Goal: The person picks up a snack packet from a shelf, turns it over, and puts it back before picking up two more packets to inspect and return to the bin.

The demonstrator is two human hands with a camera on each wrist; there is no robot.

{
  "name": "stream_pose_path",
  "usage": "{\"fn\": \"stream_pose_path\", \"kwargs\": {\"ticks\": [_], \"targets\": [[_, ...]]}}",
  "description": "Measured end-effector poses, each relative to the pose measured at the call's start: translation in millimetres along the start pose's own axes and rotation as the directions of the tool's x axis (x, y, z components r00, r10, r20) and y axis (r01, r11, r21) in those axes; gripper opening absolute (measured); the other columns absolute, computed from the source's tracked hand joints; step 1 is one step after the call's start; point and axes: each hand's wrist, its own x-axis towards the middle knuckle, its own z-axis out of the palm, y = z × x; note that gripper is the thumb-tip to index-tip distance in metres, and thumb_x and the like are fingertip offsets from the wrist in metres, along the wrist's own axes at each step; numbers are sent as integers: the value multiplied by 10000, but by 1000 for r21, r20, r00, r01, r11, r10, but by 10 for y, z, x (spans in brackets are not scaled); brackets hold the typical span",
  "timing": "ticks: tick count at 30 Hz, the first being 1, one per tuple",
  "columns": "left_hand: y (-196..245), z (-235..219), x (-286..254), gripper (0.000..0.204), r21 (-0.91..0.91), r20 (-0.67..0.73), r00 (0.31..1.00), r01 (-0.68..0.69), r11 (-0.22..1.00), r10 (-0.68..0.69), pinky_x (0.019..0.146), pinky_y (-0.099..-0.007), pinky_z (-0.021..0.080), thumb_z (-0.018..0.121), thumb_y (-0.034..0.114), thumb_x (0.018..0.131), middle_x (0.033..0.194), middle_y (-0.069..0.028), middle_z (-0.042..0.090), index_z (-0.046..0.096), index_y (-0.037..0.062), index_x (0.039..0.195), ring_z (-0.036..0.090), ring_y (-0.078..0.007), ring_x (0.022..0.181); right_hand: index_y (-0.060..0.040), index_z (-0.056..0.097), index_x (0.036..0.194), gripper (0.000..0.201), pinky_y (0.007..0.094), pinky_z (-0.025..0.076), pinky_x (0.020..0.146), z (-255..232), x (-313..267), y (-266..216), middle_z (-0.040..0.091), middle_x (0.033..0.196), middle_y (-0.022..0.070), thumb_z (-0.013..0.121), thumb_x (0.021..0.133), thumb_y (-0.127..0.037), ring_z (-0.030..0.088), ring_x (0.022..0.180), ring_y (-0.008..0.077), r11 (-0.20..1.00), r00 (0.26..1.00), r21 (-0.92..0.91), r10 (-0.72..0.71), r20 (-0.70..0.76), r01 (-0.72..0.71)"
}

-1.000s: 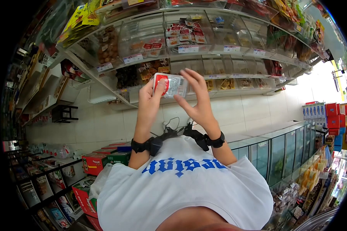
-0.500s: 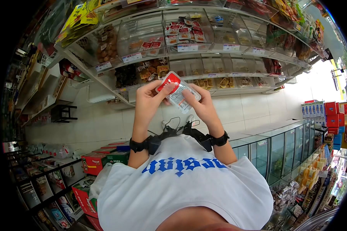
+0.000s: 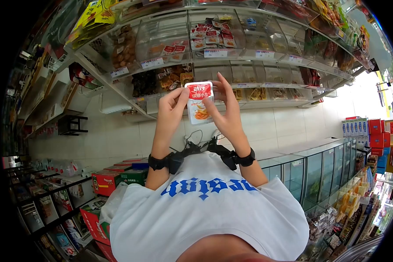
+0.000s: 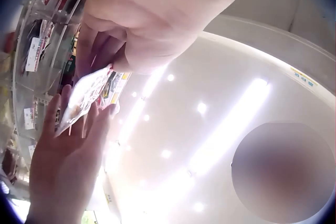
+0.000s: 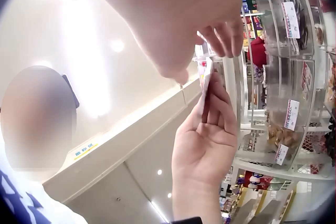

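Observation:
A white-edged, red-topped snack packet (image 3: 200, 111) with a picture of food on its front is held up before the chest. My left hand (image 3: 170, 108) pinches its upper left edge between thumb and fingers. On the packet's other side is my right hand (image 3: 227, 115), its thumb overlapping the right edge and its index finger stretched up. In the left wrist view the right hand (image 4: 65, 163) has long, spread fingers around the packet (image 4: 84, 95). The right wrist view shows the packet (image 5: 206, 90) nearly edge-on, in the left hand (image 5: 205, 150).
Clear bins of packaged snacks (image 3: 212, 37) line the shelves ahead. Glass cases (image 3: 310, 174) stand at the right. Red and green boxes (image 3: 107, 183) are stacked at the left, and a black stool (image 3: 72, 127) is on the tiled floor farther off.
The packet has been turned over from its text side, tilted half a second ago, to its picture side, now nearly upright. The right hand came in, held it, then loosened with its index finger raised.

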Motion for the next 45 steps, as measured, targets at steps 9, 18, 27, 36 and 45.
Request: {"fn": "stream_pose_path", "kwargs": {"ticks": [9, 18, 27, 36, 45], "targets": [[27, 106, -49, 222, 49, 226, 964, 135, 990, -143, 650, -207, 474, 650, 208, 1004, 833, -1, 673, 658, -6, 945, 598, -45, 730, -5, 617, 1036, 155, 204, 472, 687, -158, -29, -5, 692, 847, 12, 615, 1018, -159, 603, 761, 26, 879, 965, 411, 262, 3, -240], [66, 85, -49, 208, -19, 151, 987, 60, 998, -57, 679, -203, 454, 644, 201, 1008, 847, 33, 653, 658, 13, 920, 572, -24, 769, 11, 643, 1129, 221, 219, 483, 767, -214, -8, -25, 684, 973, 5, 625, 1008, -174, 601, 869, 40, 857, 957, 430, 278, 81, -285], [125, 111, -104, 241, 71, 259, 962, 65, 995, -81, 631, -202, 436, 636, 230, 1015, 837, 42, 645, 656, 4, 932, 563, -25, 741, 35, 665, 1085, 225, 216, 482, 724, -260, 19, -111, 682, 926, 3, 629, 1008, -173, 592, 839, 33, 869, 940, 359, 324, 108, -341], [67, 147, -100, 316, 52, 300, 952, 45, 998, -59, 707, -237, 500, 625, 252, 1019, 936, -34, 686, 662, -33, 1153, 597, -59, 850, 41, 681, 1086, 219, 224, 482, 764, -197, -36, -99, 671, 990, 34, 623, 1009, -156, 596, 913, 64, 919, 965, 295, 239, 105, -260], [86, 187, -119, 257, 301, 382, 906, 67, 951, -185, 721, -239, 503, 673, 194, 980, 919, -25, 693, 680, -49, 1061, 606, -54, 823, 49, 713, 962, 139, 214, 430, 714, -211, 57, 19, 562, 886, 2, 704, 937, -88, 535, 819, 74, 998, 993, -52, 19, -119, -26]]}}
